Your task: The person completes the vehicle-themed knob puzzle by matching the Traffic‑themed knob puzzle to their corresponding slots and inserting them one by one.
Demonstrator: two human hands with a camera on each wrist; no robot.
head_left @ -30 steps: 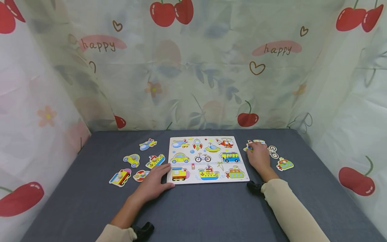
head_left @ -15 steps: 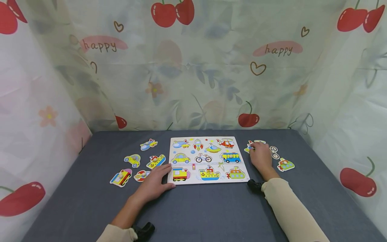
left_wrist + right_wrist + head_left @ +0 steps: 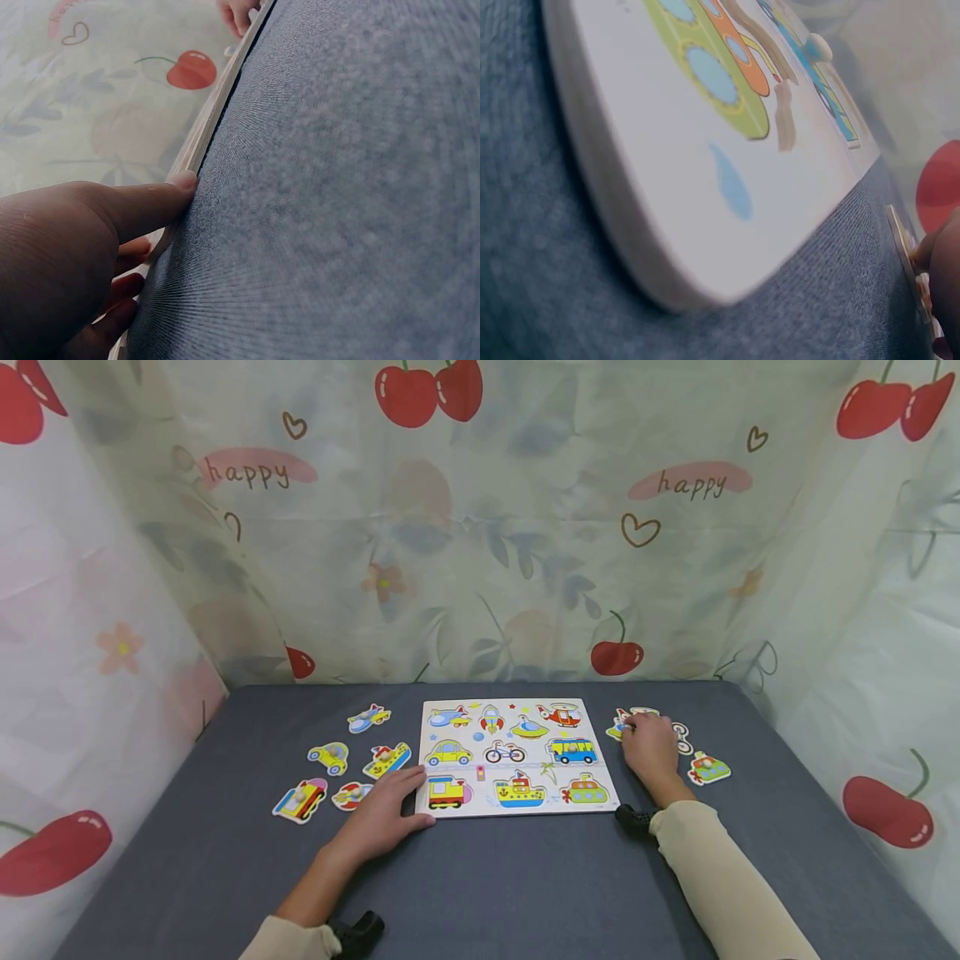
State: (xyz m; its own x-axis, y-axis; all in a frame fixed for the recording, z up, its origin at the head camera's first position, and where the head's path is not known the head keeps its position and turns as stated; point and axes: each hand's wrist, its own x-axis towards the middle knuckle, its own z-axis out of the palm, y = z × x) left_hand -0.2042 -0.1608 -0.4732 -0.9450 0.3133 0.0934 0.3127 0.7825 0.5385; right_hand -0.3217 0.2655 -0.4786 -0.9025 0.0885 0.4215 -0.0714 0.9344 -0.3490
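Observation:
A white peg puzzle board (image 3: 480,821) printed with vehicles lies mid-table; the bus piece (image 3: 572,750) with its knob sits in it. My left hand (image 3: 382,810) rests at the board's near left corner, thumb (image 3: 154,206) along the front edge and fingers at the left side. Right of the board, my right hand (image 3: 649,750) pinches a small colourful puzzle piece (image 3: 617,727) lying on the cloth; its picture is partly hidden. In the right wrist view, fingertips (image 3: 928,251) meet that piece's top. Beside this hand are a white-edged piece with wheels (image 3: 682,739) and a submarine piece (image 3: 708,768).
Left of the board lie an airplane piece (image 3: 369,718), a car piece (image 3: 328,758), a ship piece (image 3: 387,761), a train piece (image 3: 301,800) and a red-yellow piece (image 3: 349,796) partly behind my left hand. Patterned curtains (image 3: 480,568) enclose the grey-clothed table (image 3: 495,893).
The right hand has shifted very slightly rightward at the same piece. My left hand stays at the board's corner, and the board and the loose pieces keep their places.

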